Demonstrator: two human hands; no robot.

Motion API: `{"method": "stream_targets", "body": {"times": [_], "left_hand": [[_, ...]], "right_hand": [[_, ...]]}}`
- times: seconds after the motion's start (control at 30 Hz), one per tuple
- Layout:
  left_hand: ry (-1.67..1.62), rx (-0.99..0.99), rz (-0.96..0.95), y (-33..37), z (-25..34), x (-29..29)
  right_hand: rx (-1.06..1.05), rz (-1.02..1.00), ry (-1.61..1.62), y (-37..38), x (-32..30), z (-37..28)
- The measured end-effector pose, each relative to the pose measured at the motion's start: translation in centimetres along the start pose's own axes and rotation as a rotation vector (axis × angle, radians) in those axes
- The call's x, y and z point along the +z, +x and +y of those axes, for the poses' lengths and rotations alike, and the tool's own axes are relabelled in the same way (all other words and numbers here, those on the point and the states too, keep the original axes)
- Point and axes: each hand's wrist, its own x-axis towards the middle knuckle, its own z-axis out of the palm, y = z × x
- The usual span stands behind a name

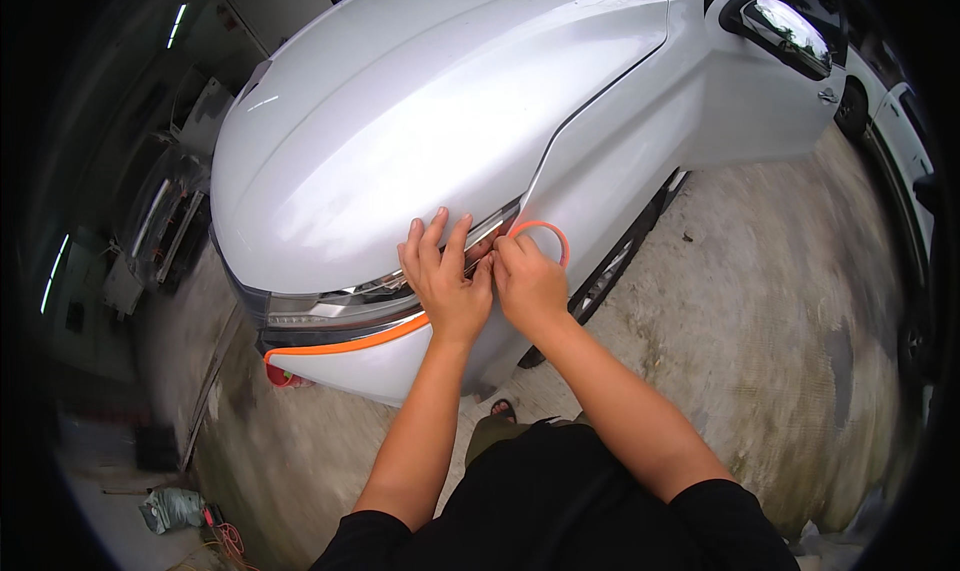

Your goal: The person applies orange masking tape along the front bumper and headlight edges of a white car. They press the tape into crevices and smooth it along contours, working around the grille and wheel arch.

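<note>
A white car's hood (430,101) fills the middle, with its long headlight (330,311) below the hood's edge. Orange masking tape (360,343) runs along the lower side of the headlight and passes out of sight behind my hands. My left hand (445,286) lies with fingers spread over the headlight and hood edge, its thumb against my right hand. Fingers pinched, my right hand (530,279) grips the tape at the headlight's outer corner. A loose loop of orange tape (563,241) curls up from that grip over the fender.
A red round object (283,375) hangs at the bumper's left corner. The car's door (760,111) stands open at right, near another white vehicle (900,151). Concrete floor (720,301) surrounds the car. A crumpled bag (172,509) and red cord (228,539) lie lower left.
</note>
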Motion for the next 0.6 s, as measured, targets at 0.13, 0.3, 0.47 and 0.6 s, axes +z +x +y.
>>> {"method": "stream_targets", "body": {"times": [0.13,0.3,0.47,0.6], "left_hand": [[0.000,0.046,0.008,-0.2,-0.4,0.2],[0.030,-0.009,0.026,-0.2,-0.1,0.7],[0.030,0.004,-0.010,-0.7,-0.7,0.9],[0.046,0.034,-0.011,-0.7,-0.8,0.9]], "right_hand": [[0.033,0.005,-0.017,0.0,-0.2,-0.5],[0.221,0.140,0.150,0.4,0.6,-1.8],[0.283,0.283,0.220,-0.7,2.8,-1.9],[0.196,0.347,0.220,0.6,2.4,-2.7]]}}
